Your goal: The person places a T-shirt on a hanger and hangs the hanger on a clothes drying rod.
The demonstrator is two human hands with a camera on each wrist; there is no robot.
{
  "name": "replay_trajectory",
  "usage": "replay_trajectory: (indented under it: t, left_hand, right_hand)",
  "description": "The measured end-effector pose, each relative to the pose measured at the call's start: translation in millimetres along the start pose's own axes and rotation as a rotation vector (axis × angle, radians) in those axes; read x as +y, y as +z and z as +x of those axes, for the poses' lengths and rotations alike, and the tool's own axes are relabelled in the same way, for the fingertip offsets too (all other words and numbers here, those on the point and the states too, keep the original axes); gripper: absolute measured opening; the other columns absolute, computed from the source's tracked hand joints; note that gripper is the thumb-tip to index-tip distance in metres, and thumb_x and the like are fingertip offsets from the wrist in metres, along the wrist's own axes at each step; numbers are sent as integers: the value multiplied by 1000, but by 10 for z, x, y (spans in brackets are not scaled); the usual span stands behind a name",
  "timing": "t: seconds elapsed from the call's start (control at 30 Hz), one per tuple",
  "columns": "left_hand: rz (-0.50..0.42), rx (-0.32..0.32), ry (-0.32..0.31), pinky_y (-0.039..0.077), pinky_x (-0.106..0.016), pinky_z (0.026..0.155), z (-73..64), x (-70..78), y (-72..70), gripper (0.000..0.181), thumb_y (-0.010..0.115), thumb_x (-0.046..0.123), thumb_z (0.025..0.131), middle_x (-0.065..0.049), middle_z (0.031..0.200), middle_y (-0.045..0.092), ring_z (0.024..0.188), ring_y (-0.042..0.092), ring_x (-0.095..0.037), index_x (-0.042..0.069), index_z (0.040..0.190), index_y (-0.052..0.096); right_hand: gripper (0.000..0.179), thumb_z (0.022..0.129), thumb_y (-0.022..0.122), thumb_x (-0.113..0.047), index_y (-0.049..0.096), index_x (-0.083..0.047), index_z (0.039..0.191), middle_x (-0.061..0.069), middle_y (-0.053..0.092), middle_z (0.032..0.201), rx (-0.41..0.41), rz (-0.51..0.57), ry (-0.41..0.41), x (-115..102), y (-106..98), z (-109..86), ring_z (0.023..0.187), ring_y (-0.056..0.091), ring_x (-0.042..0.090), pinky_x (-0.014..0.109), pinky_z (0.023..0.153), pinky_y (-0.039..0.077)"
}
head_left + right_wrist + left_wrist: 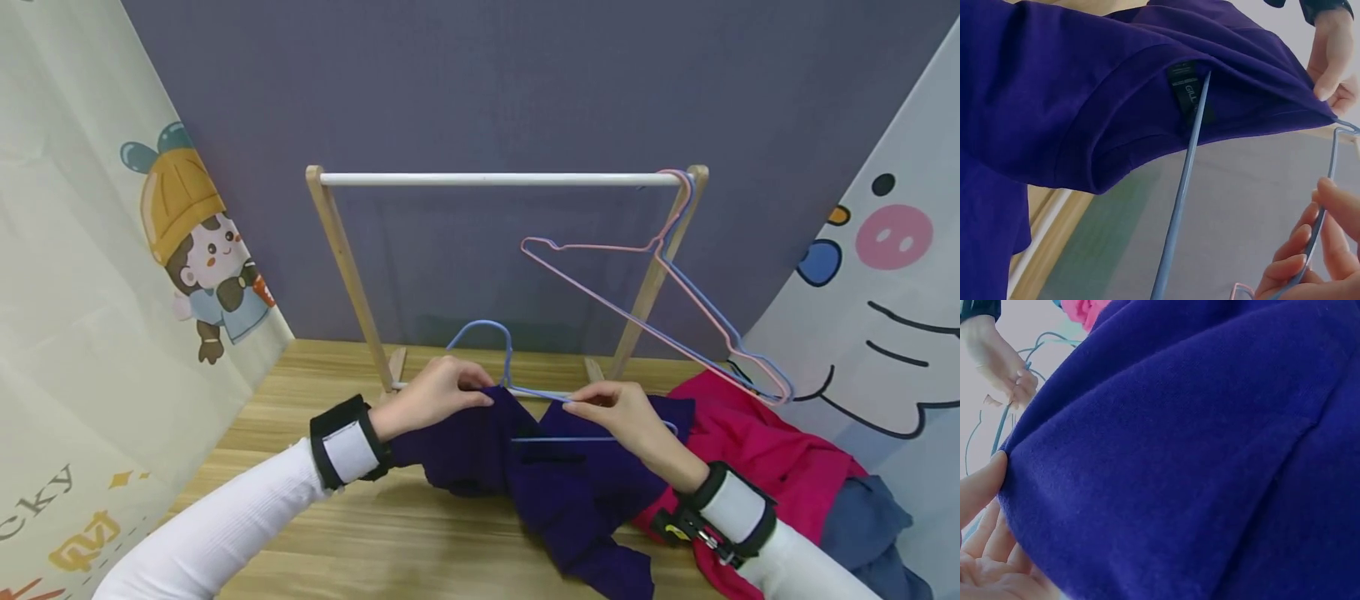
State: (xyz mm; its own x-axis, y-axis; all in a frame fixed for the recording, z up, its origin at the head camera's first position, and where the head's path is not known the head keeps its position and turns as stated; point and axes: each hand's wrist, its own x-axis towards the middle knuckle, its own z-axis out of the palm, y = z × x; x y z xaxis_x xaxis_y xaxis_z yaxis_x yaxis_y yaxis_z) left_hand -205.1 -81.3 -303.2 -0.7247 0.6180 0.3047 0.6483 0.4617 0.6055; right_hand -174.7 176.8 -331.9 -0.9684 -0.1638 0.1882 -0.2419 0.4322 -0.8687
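A dark purple T-shirt (pixel 555 492) is held up over the table, its lower part hanging toward me. My left hand (pixel 438 392) pinches its fabric beside the neckline, between thumb and fingers in the left wrist view. A blue clothes hanger (pixel 509 354) has one end inside the shirt's neck opening, and its hook stands up above the fabric. With thumb and fingers, my right hand (pixel 618 412) grips the hanger's upper arm on the right. The right wrist view shows the hanger's lower bar (pixel 1179 203) entering the neck past a dark label (pixel 1185 94).
Behind the hands stands a wooden rack with a white rail (pixel 487 179). A pink hanger (pixel 592 293) and another blue hanger (pixel 708 292) hang at its right end. A crimson garment (pixel 780 458) and a grey-blue one (pixel 862 533) lie on the right of the table (pixel 360 533).
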Motion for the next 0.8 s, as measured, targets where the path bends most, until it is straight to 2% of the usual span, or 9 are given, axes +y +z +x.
replay_trajectory:
  t: [0.1, 0.2, 0.33, 0.43, 0.6, 0.7, 0.8]
  left_hand:
    - [0, 8, 7, 45, -19, 69, 3, -13, -2, 14, 65, 11, 79, -4, 82, 67, 76, 61, -7, 1, 89, 66]
    - [4, 22, 12, 46, -20, 70, -2, -27, -11, 15, 64, 11, 80, -4, 83, 67, 76, 61, -8, 1, 90, 66]
    - [28, 44, 24, 45, -22, 70, -13, -56, -29, 13, 62, 11, 82, -3, 82, 66, 76, 60, -9, 2, 91, 65]
    - [34, 56, 16, 45, -23, 71, -23, -59, -49, 13, 62, 11, 82, -3, 83, 66, 77, 59, -10, 3, 91, 64]
    - [6, 66, -13, 45, -24, 73, -29, -71, -75, 14, 62, 13, 82, -3, 86, 66, 79, 60, -11, 5, 93, 64]
    - [-18, 66, -24, 45, -24, 74, -30, -91, -85, 15, 62, 14, 82, -4, 87, 66, 81, 61, -12, 4, 93, 65]
    - [-35, 73, -30, 46, -25, 75, -35, -94, -109, 15, 61, 14, 83, -5, 88, 66, 82, 61, -13, 3, 93, 65]
  right_hand:
    - [24, 76, 70, -18, 68, 0, 90, 9, 65, 85, -4, -19, -7, -11, 8, 13, 71, 55, 6, 21, 64, 44]
    - [23, 76, 69, -17, 68, -2, 93, 7, 65, 85, 6, -67, -70, -24, 3, 21, 70, 55, 6, 21, 62, 44]
    - [17, 75, 70, -13, 69, -7, 92, 1, 64, 82, 83, -171, -240, -50, 7, 7, 68, 53, 7, 22, 61, 44]
    - [14, 74, 70, -9, 70, -11, 88, -4, 63, 83, 150, -232, -376, -63, 37, -41, 74, 54, 6, 20, 66, 44]
    - [23, 68, 72, 4, 69, -9, 86, -1, 62, 88, 229, -262, -630, -53, 118, -125, 85, 54, 11, 12, 73, 41]
    - [26, 64, 72, 8, 68, -7, 85, 3, 63, 87, 226, -249, -747, -44, 170, -153, 85, 55, 15, 10, 77, 40]
    - [25, 63, 71, 7, 68, -6, 84, 2, 64, 84, 181, -255, -795, -13, 226, -168, 81, 58, 16, 12, 78, 41]
